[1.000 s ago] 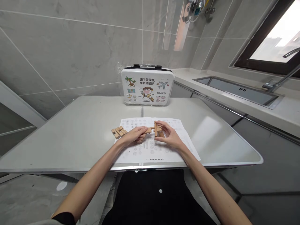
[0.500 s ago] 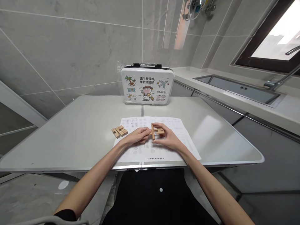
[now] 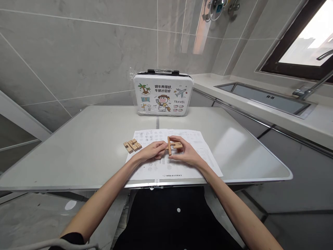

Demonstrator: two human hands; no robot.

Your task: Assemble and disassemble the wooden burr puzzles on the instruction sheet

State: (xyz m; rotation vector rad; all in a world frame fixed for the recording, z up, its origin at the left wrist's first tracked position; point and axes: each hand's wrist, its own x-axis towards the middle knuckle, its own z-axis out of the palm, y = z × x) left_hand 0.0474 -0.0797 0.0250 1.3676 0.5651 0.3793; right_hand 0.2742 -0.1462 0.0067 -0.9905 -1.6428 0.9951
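Observation:
My right hand [image 3: 185,153] pinches a small assembly of wooden puzzle pieces [image 3: 173,145] just above a printed paper sheet [image 3: 192,166]; one bar of it stands upright between my hands. Fingers of my left hand [image 3: 152,151] are curled, their tips touching the left side of the same wooden assembly. A loose cluster of several notched wooden pieces [image 3: 132,146] lies on the table to the left of my left hand, at the sheet's left edge.
A white folding table [image 3: 78,146] carries the sheet. A white cartoon-printed case [image 3: 163,94] stands upright at the table's far edge against the tiled wall. A counter with a steel sink [image 3: 265,99] and tap runs along the right, under a window.
Since a second ago the wooden assembly has shifted slightly left and been turned in my hands; my left hand no longer shows a separate piece sticking out. Little differs over the last half second.

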